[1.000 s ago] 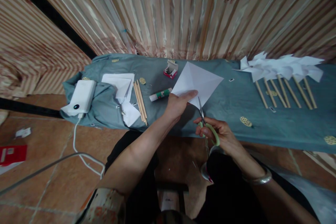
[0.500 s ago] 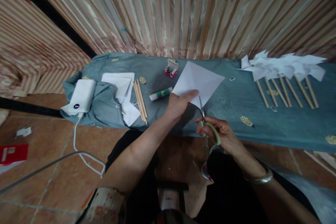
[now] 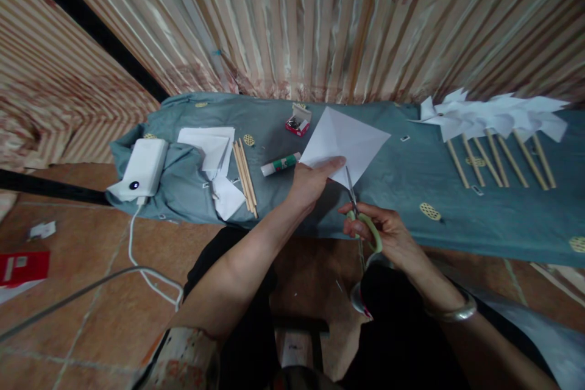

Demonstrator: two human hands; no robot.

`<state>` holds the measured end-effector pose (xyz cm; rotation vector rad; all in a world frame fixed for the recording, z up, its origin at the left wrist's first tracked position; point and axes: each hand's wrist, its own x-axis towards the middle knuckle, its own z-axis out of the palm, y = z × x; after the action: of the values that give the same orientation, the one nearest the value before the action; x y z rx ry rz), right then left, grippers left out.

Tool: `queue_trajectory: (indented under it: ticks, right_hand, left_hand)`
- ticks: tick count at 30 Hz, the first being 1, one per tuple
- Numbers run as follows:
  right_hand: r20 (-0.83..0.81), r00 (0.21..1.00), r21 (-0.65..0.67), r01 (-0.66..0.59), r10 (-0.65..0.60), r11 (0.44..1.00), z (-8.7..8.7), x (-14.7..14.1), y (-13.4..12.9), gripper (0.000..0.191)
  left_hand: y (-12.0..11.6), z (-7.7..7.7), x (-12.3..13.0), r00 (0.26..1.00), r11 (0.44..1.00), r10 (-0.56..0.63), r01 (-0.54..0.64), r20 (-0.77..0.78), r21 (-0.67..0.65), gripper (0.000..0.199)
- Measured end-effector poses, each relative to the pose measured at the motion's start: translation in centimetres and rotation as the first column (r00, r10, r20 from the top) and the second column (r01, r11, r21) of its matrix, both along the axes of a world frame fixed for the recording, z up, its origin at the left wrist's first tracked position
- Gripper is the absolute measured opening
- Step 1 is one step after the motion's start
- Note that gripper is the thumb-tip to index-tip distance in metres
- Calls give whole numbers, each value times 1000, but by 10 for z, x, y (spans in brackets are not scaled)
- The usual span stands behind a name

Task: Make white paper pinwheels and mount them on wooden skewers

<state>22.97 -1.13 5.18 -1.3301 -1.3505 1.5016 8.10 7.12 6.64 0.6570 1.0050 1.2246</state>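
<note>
A square white sheet of paper (image 3: 350,134) with faint creases is turned corner-on above the cloth. My left hand (image 3: 313,180) grips its near left edge, thumb lying on top and the other fingers hidden underneath. In my right hand (image 3: 377,225) is a pair of scissors (image 3: 353,198) with pale green handles. Their blades point away from me and lie at the paper's near corner, beside my left thumb. How far the blades are parted is too small to tell. A glue stick (image 3: 281,164) lies just left of the paper.
A small red box of pins (image 3: 298,120) stands open behind the glue stick. Wooden sticks (image 3: 245,177), folded white papers (image 3: 214,152) and a white power bank (image 3: 145,164) with a cable lie leftward. Several paper pinwheels (image 3: 498,116) on sticks lie rightward on the blue-green cloth (image 3: 388,189).
Almost nothing differs. My right hand and the scissors have shifted very slightly; the paper and my left hand hold their place.
</note>
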Motion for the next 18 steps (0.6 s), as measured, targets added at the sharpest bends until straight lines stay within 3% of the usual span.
queue_trajectory:
  ticks: [18]
  right_hand:
    - [-55, 997, -73, 44, -48, 996, 2, -3, 1, 51]
  left_hand:
    - [0, 1, -2, 1000, 999, 20, -20, -15, -25, 26]
